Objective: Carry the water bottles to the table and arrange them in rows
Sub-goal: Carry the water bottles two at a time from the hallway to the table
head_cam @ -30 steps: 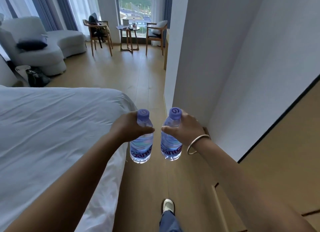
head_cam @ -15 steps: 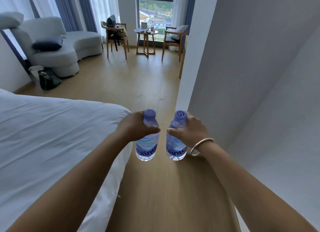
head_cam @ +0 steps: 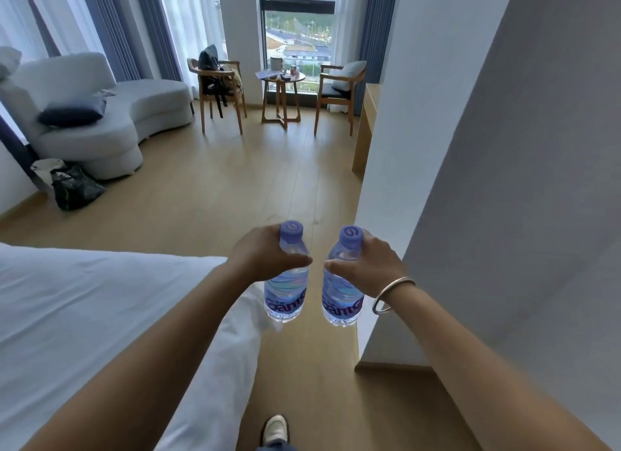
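I carry two clear water bottles with purple caps and blue-purple labels, both upright in front of me above the wooden floor. My left hand (head_cam: 262, 257) grips the left bottle (head_cam: 287, 294) around its shoulder. My right hand (head_cam: 368, 265), with a silver bangle at the wrist, grips the right bottle (head_cam: 341, 297) the same way. The two bottles hang side by side a small gap apart. Far ahead by the window stands a small round wooden table (head_cam: 283, 79) with several small items on top.
A white bed (head_cam: 84, 316) fills the left side, a white wall corner (head_cam: 396, 148) the right, leaving a wooden floor passage between. Two wooden chairs (head_cam: 218, 91) (head_cam: 339, 91) flank the table. A grey sofa (head_cam: 100, 114) and dark bags (head_cam: 74, 188) lie left.
I have walked forward along the passage. The table, chairs and sofa appear closer and lower in view. Both hands keep the same grip on the bottles.
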Motion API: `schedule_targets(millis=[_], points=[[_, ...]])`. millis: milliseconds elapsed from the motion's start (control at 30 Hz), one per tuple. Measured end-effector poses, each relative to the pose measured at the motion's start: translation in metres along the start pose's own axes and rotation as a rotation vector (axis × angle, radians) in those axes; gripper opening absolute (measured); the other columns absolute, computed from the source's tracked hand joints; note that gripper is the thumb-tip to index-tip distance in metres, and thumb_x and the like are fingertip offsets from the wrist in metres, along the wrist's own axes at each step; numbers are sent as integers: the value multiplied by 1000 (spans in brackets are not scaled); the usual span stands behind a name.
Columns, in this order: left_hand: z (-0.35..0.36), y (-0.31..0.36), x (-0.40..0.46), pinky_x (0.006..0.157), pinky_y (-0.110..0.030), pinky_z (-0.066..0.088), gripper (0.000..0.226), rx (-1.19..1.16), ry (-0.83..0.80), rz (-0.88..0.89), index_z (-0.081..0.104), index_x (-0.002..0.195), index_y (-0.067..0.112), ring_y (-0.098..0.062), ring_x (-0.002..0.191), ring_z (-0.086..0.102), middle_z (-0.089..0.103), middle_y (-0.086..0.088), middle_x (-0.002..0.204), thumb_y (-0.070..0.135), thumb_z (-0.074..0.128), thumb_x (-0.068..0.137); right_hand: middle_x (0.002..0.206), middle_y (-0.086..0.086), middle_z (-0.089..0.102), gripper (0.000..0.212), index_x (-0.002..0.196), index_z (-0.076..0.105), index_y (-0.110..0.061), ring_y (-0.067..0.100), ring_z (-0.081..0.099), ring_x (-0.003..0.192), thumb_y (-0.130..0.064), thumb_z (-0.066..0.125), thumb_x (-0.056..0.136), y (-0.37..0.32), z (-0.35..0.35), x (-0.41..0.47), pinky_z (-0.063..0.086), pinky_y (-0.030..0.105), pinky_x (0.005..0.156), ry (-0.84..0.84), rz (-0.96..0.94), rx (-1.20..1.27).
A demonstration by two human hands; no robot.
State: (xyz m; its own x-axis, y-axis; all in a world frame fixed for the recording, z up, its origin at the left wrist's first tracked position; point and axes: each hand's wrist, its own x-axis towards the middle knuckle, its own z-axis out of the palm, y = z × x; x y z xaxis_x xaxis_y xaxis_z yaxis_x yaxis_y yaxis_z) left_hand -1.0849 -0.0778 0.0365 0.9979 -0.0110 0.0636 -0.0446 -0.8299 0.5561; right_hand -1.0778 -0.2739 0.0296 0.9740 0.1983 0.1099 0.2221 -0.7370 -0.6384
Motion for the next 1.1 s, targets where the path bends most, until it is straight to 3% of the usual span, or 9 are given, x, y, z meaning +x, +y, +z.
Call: schedule_targets(millis=[200,333,500,767,967,1100], points=[[-30,-33,128,59,-23,37,28,2,25,22,50,66,35,-15,70,55,57,10,71,55,70,62,64,-14,47,30,80,46,-26,6,46,58,-39,71,68,-12,16,130,31,17,49,63,-7,1],[-35,-53,193,64,-24,39,28,-17,10,32,55,77,35,-16,75,58,61,8,78,54,70,63,67,-9,50,30,82,49,-24,14,50,63,-41,70,69,-7,31,197,34,19,52,48,2,13],[-25,-76,269,63,-23,37,31,-51,-22,-11,54,82,36,-13,73,55,58,9,78,53,71,62,65,-10,50,30,81,50,-24,10,48,60,-44,70,69,12,46,278,31,18,50,2,13,18],[-2,-96,418,54,-20,34,31,-45,-34,-108,47,68,37,-6,66,51,51,21,65,54,72,61,74,-1,57,33,86,55,-20,16,54,67,-44,70,70,64,53,436,40,21,59,-42,16,47],[10,-92,531,53,-19,38,27,-64,-38,-166,51,66,36,1,65,53,58,16,68,54,71,63,69,-3,54,30,84,55,-20,16,53,66,-43,69,70,107,36,562,37,21,58,-46,60,59],[20,-90,586,53,-22,39,30,-54,-15,-184,48,64,31,-5,62,53,55,12,64,51,71,67,71,-1,56,33,87,56,-18,17,54,68,-43,69,70,131,29,627,43,24,61,-21,51,62]])
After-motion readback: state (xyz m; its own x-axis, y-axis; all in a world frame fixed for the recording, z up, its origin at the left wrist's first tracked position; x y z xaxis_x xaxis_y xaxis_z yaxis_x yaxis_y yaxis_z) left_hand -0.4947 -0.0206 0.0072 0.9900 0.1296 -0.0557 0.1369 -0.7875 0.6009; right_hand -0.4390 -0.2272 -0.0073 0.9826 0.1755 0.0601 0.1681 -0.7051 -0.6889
